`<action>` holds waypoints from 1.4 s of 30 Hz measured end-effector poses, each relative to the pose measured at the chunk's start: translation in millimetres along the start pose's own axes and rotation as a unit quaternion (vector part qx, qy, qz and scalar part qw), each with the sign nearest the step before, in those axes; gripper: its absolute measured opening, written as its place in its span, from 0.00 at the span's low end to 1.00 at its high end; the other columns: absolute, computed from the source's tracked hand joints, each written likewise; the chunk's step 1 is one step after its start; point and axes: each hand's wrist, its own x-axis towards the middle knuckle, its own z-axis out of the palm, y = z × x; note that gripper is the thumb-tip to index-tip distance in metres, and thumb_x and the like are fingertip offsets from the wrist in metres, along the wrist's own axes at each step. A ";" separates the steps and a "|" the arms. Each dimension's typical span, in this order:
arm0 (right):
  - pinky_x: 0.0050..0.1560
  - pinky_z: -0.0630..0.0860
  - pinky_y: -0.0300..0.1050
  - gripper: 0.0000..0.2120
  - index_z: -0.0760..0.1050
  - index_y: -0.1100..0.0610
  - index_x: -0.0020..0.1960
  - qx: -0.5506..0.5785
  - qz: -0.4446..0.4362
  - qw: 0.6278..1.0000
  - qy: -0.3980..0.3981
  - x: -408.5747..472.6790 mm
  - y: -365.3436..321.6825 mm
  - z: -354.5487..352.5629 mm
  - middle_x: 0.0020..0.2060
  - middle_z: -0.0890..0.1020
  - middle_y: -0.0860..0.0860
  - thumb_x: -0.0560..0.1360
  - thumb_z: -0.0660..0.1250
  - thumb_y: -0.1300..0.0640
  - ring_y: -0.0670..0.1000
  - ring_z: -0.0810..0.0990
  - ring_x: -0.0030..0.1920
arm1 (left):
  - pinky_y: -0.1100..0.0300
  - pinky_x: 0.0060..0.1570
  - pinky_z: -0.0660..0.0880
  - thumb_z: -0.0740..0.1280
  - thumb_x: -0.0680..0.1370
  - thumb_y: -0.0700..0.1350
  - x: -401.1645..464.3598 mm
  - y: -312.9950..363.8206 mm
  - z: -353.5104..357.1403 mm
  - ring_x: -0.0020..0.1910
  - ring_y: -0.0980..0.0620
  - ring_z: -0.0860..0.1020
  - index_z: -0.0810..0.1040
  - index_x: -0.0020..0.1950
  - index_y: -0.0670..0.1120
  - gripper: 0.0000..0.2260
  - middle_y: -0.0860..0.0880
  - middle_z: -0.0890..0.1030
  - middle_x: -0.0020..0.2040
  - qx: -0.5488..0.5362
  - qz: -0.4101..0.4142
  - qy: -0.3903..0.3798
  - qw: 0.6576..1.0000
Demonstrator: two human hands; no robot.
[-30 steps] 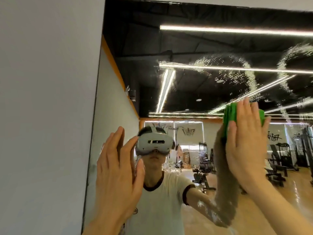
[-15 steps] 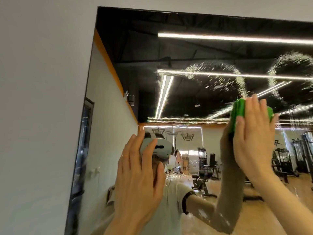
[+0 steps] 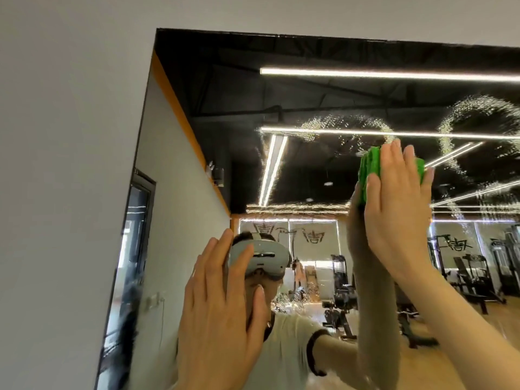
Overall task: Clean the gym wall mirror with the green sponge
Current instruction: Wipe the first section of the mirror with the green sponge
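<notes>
The wall mirror point(image 3: 225, 108) fills the middle and right of the view, its top-left corner in sight. Curved trails of white foam point(image 3: 346, 125) streak its upper part. My right hand point(image 3: 399, 209) presses the green sponge point(image 3: 370, 167) flat against the glass with straight fingers, just under the foam trails. My left hand point(image 3: 222, 311) lies flat on the mirror lower down, left of centre, fingers straight and holding nothing.
A plain grey wall point(image 3: 64, 178) borders the mirror on the left and above. The glass reflects a person in a headset, ceiling light strips and gym machines at the lower right.
My right hand has slid the sponge upward on the glass toward the foam trails. My left hand has shifted right and up, and the view has tilted upward, showing the mirror's top edge.
</notes>
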 end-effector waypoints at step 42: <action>0.77 0.39 0.48 0.24 0.56 0.56 0.81 0.027 -0.231 0.971 -0.049 61.4 -32.4 4.7 0.80 0.58 0.53 0.85 0.50 0.56 0.53 0.52 0.81 | 0.47 0.74 0.63 0.56 0.81 0.52 99.9 19.7 23.3 0.75 0.44 0.62 0.62 0.75 0.45 0.24 0.43 0.64 0.76 -0.058 -0.002 0.074 0.996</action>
